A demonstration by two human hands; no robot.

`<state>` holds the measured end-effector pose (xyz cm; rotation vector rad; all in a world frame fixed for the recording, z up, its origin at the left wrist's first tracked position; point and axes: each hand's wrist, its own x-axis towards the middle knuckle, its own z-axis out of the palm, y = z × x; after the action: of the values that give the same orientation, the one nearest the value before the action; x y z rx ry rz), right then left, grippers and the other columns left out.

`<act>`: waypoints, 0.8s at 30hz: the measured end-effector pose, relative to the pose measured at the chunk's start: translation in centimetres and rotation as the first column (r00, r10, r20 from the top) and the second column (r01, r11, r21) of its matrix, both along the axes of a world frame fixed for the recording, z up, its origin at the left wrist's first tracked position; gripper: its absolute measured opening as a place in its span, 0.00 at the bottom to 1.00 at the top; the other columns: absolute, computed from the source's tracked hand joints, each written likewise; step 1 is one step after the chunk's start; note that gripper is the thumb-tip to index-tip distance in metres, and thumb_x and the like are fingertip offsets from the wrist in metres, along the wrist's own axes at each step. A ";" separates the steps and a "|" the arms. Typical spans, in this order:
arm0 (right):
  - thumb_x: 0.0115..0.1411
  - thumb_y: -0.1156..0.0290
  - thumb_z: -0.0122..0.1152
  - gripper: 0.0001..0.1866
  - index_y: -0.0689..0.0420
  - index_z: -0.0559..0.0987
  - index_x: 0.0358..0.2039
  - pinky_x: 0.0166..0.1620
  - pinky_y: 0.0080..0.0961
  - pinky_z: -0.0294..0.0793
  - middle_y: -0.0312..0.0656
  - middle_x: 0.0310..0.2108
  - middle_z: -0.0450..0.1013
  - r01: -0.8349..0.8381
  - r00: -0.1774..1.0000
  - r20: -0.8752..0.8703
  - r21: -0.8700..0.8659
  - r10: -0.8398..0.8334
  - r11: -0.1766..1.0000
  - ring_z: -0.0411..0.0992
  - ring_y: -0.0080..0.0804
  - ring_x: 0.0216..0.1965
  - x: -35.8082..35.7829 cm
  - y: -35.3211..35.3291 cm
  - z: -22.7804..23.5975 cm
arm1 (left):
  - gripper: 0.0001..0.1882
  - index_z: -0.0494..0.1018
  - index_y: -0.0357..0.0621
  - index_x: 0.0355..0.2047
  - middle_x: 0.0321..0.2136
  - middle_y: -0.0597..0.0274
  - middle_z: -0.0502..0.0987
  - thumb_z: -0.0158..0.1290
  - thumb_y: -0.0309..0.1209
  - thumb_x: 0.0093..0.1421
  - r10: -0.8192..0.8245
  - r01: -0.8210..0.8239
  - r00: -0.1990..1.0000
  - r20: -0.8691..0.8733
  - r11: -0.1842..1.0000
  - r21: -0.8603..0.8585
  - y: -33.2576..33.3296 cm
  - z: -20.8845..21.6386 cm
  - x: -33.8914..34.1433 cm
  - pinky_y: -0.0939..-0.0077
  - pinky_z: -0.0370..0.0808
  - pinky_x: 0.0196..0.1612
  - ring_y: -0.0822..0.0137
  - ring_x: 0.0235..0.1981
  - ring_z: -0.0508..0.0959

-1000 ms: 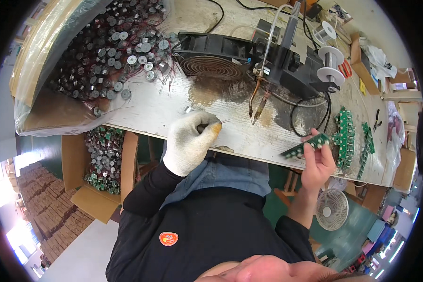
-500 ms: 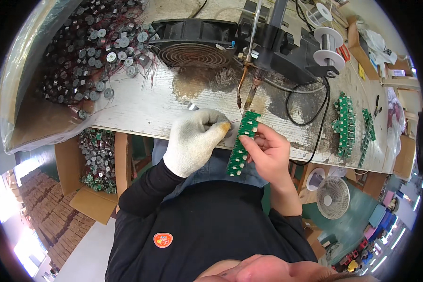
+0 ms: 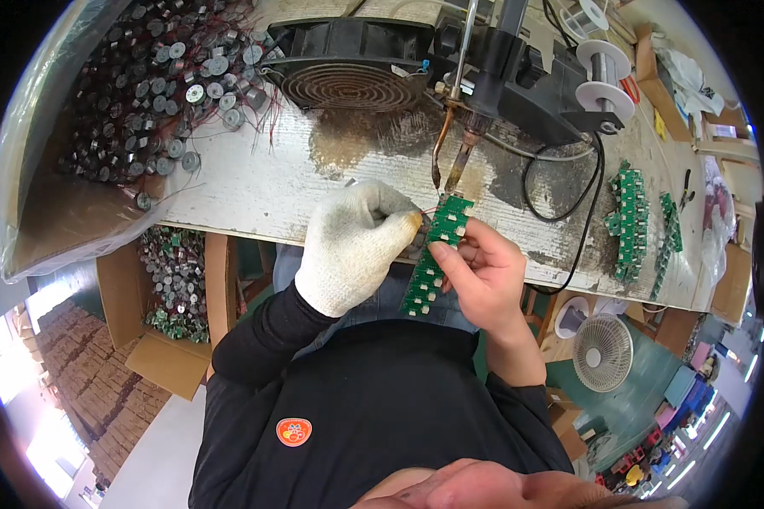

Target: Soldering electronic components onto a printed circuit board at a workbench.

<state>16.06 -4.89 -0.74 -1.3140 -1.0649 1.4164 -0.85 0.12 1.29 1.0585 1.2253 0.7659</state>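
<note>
My left hand (image 3: 356, 246), in a white knit glove with a yellowed fingertip, is closed in a pinch on a thin red wire (image 3: 429, 210). The wire runs to the upper end of a green circuit board strip (image 3: 424, 278). My bare right hand (image 3: 489, 270) grips that strip between thumb and fingers, holding it slanted at the table's front edge. Small pale connectors line the strip. Directly above its top end are the soldering iron tip (image 3: 459, 166) and a thin copper-coloured feed tube (image 3: 441, 146). What else lies inside the gloved fingers is hidden.
A heap of small round metal motors (image 3: 157, 102) with red wires covers the table's left. Behind stands a black fan (image 3: 348, 85). Solder spools (image 3: 604, 72) and a black cable (image 3: 598, 182) are right of the iron, with more green board strips (image 3: 630, 225) farther right.
The strip's upper end has risen slightly toward the iron tip, and its lower end has swung left. My gloved hand has moved slightly up, and the red wire now shows more clearly at the board.
</note>
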 end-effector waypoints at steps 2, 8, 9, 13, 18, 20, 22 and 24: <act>0.57 0.82 0.60 0.13 0.68 0.75 0.44 0.20 0.09 0.58 0.30 0.20 0.70 0.003 1.000 -0.010 0.002 -0.003 1.000 0.64 0.09 0.17 0.0 0.1 -0.3 | 0.10 0.75 0.30 0.31 0.23 0.60 0.77 0.54 0.28 0.56 0.011 -0.010 1.000 0.013 1.000 -0.018 0.1 0.1 0.1 0.81 0.73 0.28 0.77 0.25 0.75; 0.57 0.82 0.60 0.12 0.68 0.75 0.43 0.20 0.09 0.59 0.31 0.20 0.70 0.030 0.999 -0.019 0.016 -0.030 0.999 0.64 0.09 0.17 -0.1 0.3 -0.2 | 0.09 0.75 0.31 0.30 0.23 0.61 0.77 0.54 0.27 0.56 0.015 -0.015 1.000 -0.012 1.000 -0.020 0.5 0.2 0.2 0.81 0.72 0.28 0.77 0.25 0.74; 0.57 0.82 0.60 0.12 0.69 0.75 0.42 0.20 0.09 0.59 0.31 0.20 0.70 0.027 1.000 -0.009 0.026 -0.026 0.999 0.64 0.09 0.17 0.0 0.3 -0.1 | 0.09 0.75 0.31 0.30 0.22 0.61 0.77 0.54 0.27 0.56 0.008 -0.008 0.999 -0.045 1.000 -0.002 0.5 0.5 0.3 0.82 0.72 0.28 0.77 0.25 0.74; 0.57 0.81 0.61 0.12 0.69 0.75 0.41 0.19 0.09 0.59 0.30 0.19 0.70 0.053 0.998 -0.033 0.024 -0.052 0.998 0.64 0.09 0.17 -0.3 0.3 0.1 | 0.09 0.75 0.31 0.30 0.23 0.61 0.77 0.54 0.27 0.57 -0.011 0.016 0.997 -0.077 0.998 0.057 0.4 0.5 0.0 0.82 0.72 0.28 0.78 0.25 0.74; 0.56 0.82 0.61 0.12 0.69 0.75 0.41 0.19 0.09 0.58 0.30 0.16 0.68 0.017 1.000 0.009 0.032 -0.018 0.999 0.64 0.09 0.16 -0.2 0.3 -0.4 | 0.10 0.75 0.30 0.30 0.23 0.59 0.77 0.54 0.28 0.57 0.022 -0.022 1.000 -0.005 1.000 -0.005 0.2 0.3 0.1 0.82 0.72 0.28 0.77 0.25 0.75; 0.56 0.82 0.61 0.12 0.69 0.75 0.42 0.19 0.09 0.58 0.30 0.16 0.69 0.020 1.000 0.008 0.022 -0.021 1.000 0.64 0.09 0.16 -0.2 0.2 -0.4 | 0.09 0.75 0.30 0.30 0.23 0.59 0.77 0.54 0.28 0.57 0.022 -0.022 1.000 -0.010 1.000 -0.010 0.1 0.4 0.1 0.81 0.72 0.28 0.77 0.25 0.75; 0.56 0.82 0.61 0.12 0.69 0.75 0.42 0.19 0.09 0.58 0.30 0.16 0.69 0.025 1.000 0.007 0.012 -0.025 1.000 0.64 0.09 0.16 -0.2 0.1 -0.4 | 0.09 0.75 0.30 0.30 0.23 0.59 0.77 0.54 0.27 0.57 0.019 -0.020 1.000 -0.015 1.000 -0.014 0.1 0.5 0.1 0.81 0.72 0.28 0.77 0.25 0.75; 0.56 0.82 0.61 0.12 0.68 0.75 0.42 0.19 0.09 0.58 0.30 0.17 0.69 0.029 1.000 0.008 0.018 -0.029 0.999 0.64 0.10 0.16 -0.2 0.1 -0.3 | 0.10 0.75 0.30 0.30 0.22 0.59 0.77 0.54 0.28 0.56 -0.004 0.005 0.998 -0.058 1.000 0.011 0.2 0.4 0.1 0.81 0.72 0.28 0.77 0.25 0.75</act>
<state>15.86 -4.78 -1.06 -1.3188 -1.0577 1.3781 -0.72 0.32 1.73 1.0985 1.2688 0.7435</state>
